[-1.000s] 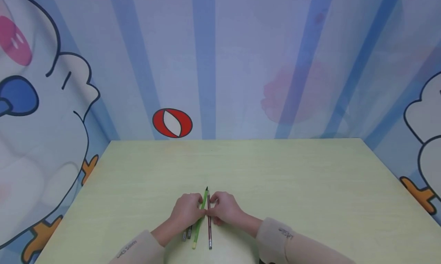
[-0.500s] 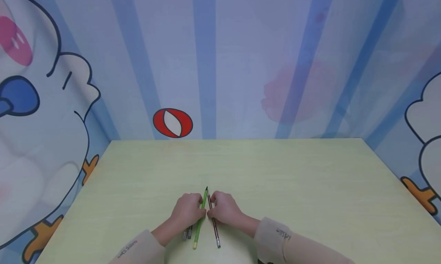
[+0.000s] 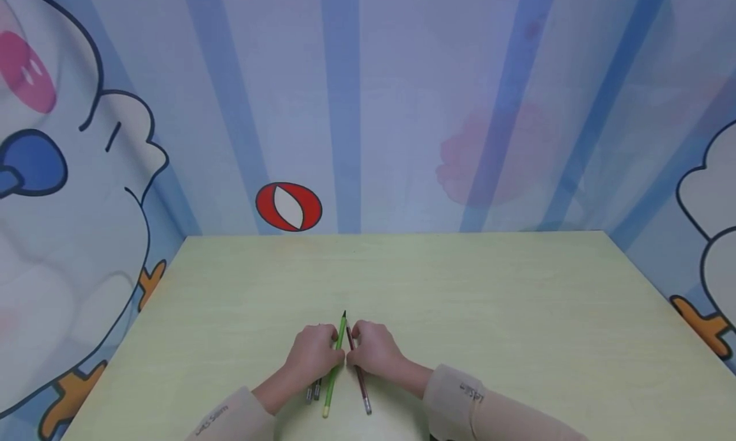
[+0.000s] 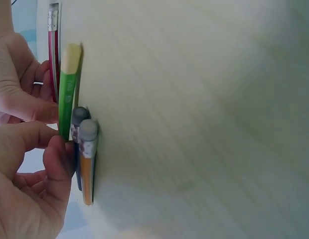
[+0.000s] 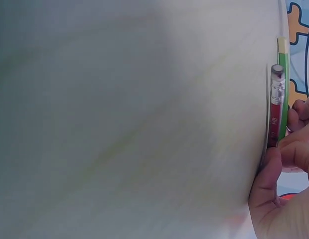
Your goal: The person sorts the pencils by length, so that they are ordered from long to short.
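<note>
The left hand [image 3: 312,353] pinches a green pencil [image 3: 331,385] with a pale yellow end, its dark tip pointing to the far side. Beside it, the right hand [image 3: 375,349] pinches a dark red pencil [image 3: 361,385] with a metal-banded eraser, slanting so its eraser end lies apart from the green one. The tips of both come close together. Under the left hand, in the left wrist view, lie an orange pencil [image 4: 86,172] and a dark blue pencil [image 4: 77,164], side by side with eraser ends showing; whether that hand touches them, I cannot tell.
A pale wooden table [image 3: 460,300] extends around the hands to its far edge. Behind it and at both sides hangs a blue striped cloth [image 3: 397,108] with printed cartoon figures and a red oval.
The eraser end of the red pencil has swung to the right, away from the green pencil, with the right hand still pinching it. The left hand has hardly moved.
</note>
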`<state>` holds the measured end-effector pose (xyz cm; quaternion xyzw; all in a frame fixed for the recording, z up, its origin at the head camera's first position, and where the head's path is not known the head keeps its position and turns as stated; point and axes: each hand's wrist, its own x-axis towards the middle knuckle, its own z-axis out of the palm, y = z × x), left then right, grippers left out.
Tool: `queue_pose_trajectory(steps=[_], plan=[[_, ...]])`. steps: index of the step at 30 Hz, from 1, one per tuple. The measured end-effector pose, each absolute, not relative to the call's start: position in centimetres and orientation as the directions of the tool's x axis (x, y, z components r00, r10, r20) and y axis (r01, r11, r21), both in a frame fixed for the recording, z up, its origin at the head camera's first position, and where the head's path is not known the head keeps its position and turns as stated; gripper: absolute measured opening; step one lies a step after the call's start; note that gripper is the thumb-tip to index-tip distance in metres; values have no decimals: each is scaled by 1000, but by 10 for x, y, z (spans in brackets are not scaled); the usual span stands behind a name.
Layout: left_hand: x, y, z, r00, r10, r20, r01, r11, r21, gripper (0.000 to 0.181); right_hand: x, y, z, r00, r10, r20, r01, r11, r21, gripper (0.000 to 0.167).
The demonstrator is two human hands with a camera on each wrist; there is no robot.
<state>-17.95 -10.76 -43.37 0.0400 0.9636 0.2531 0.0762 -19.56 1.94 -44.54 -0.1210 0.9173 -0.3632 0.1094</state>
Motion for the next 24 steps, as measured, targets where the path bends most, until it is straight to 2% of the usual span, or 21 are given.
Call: queue_pose_trajectory(steps=[8, 16, 24], plan=[[-180, -108, -434, -987, 119, -112, 42, 847, 530, 24, -196, 25, -448, -949, -294, -117, -99, 627, -772, 27], [-185, -101, -428, -992, 118, -53, 57, 766, 640, 30, -200, 44, -442, -948, -282, -146, -26, 527, -850, 24], [-193, -75, -423, -992, 125, -1, 85, 677, 731, 32, -210, 73, -427, -953, -261, -150, 24, 431, -902, 25]])
